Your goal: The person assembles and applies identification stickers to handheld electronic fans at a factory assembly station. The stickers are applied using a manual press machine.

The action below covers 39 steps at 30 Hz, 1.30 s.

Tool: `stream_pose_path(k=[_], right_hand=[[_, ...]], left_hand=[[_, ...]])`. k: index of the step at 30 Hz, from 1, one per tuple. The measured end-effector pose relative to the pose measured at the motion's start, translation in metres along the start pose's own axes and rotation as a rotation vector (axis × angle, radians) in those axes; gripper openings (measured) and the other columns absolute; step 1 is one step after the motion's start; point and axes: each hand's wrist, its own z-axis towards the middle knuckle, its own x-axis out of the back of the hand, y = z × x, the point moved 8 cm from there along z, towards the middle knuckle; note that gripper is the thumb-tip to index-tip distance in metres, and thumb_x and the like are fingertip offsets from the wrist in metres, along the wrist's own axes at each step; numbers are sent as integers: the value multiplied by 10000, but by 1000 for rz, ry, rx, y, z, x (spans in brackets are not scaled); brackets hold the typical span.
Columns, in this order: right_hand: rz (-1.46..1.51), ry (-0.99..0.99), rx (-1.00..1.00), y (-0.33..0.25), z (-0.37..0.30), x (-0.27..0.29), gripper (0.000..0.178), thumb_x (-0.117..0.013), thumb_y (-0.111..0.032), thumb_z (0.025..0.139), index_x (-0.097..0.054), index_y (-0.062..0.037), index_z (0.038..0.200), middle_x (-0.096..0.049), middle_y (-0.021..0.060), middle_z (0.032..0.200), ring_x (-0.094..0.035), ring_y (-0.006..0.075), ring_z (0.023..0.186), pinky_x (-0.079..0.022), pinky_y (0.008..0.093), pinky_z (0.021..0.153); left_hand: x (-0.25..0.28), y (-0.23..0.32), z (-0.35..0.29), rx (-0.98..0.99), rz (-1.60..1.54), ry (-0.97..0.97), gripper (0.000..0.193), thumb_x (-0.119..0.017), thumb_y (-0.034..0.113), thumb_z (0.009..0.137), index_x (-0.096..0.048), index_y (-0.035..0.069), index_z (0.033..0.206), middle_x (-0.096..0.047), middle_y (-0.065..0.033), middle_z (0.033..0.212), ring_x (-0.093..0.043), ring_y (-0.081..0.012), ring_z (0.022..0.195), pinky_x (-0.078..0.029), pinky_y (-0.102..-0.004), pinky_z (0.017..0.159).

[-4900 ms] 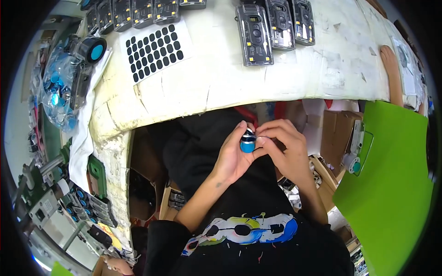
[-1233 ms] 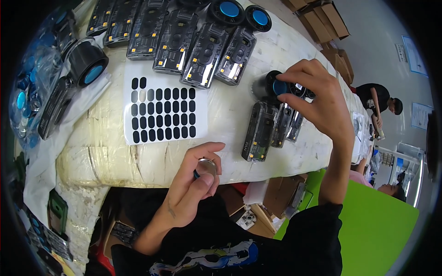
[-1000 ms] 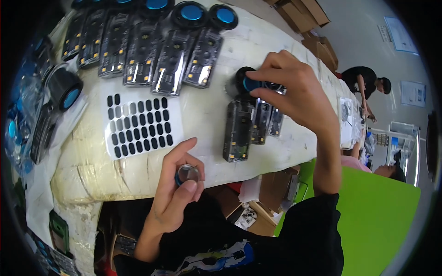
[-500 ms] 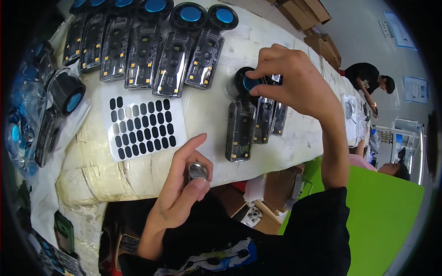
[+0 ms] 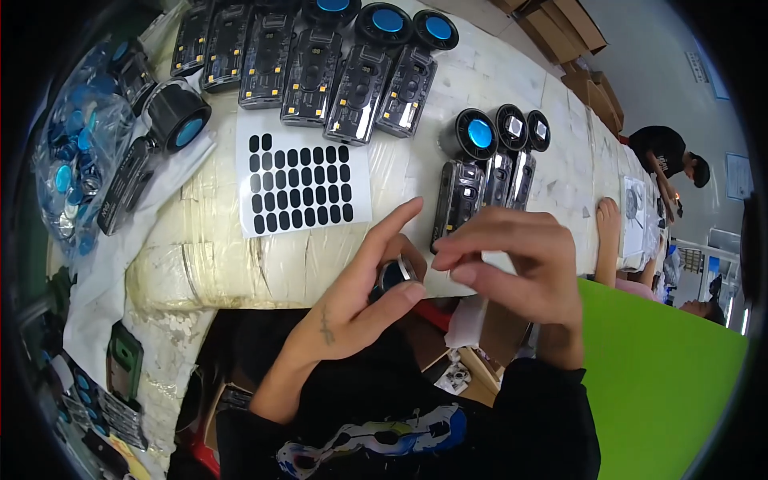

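Observation:
My left hand (image 5: 352, 308) is closed around a small round disc (image 5: 395, 274) with a shiny rim; whether several are stacked there I cannot tell. My right hand (image 5: 520, 268) hovers just right of it, fingers curled, with a small gap between thumb and index finger and nothing visible in it. Beyond the right hand lie three handheld devices with see-through dark bodies and round black heads. The nearest device (image 5: 458, 196) has a blue disc (image 5: 480, 134) on its head. The middle device (image 5: 497, 178) and the far one (image 5: 522, 180) show a silvery square centre instead.
A sheet of black oval stickers (image 5: 364, 188) lies left of centre. Several similar devices (image 5: 356, 92) with blue discs line the back. At left are another device (image 5: 128, 184) and a plastic bag of blue discs (image 5: 76, 152). A green panel (image 5: 656, 360) stands right; people work beyond.
My right hand has left the nearest device's head, now showing a blue disc, and come back toward my left hand. My left hand has turned its disc. The view has shifted.

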Motion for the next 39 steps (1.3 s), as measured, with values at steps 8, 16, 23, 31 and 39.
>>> stream_pose_path(k=[8, 16, 23, 31, 39], right_hand=[[809, 220, -348, 45, -31, -7, 324, -638, 110, 823, -631, 90, 1147, -680, 147, 987, -645, 169, 925, -499, 256, 792], [151, 274, -210, 33, -39, 2, 234, -738, 71, 722, -725, 28, 952, -694, 130, 826, -661, 187, 744, -512, 288, 670], [-376, 224, 53, 1, -46, -36, 351, -720, 69, 660, -697, -16, 1000, -677, 112, 993, -654, 241, 764, -534, 313, 633], [-482, 137, 221, -15, -22, -38, 333, -740, -20, 686, -677, 8, 1011, -653, 122, 1044, -661, 255, 838, -544, 324, 674], [-583, 230, 259, -12, -28, -20, 331, -769, -51, 678, -687, -10, 996, -672, 102, 1055, -672, 245, 864, -556, 328, 713]], left_hand=[[-2, 7, -2, -104, 131, 68, 683, -639, 42, 889, -301, 26, 1482, -538, -46, 906, -525, -119, 875, -412, -254, 844], [14, 12, -13, -47, 286, 338, 274, -679, 34, 863, -669, 26, 1136, -605, -3, 805, -501, -48, 724, -419, -201, 657], [24, 6, -27, 55, 251, 402, 402, -635, -8, 867, -588, 9, 1265, -573, 3, 743, -481, -46, 677, -398, -191, 636], [3, 27, -22, -96, 475, 242, 696, -637, -71, 798, -394, 52, 1438, -506, -29, 679, -482, -85, 611, -419, -221, 610], [3, 17, -8, -69, 375, 181, 673, -653, -51, 812, -394, 42, 1426, -501, -7, 670, -481, -78, 632, -404, -215, 635]])
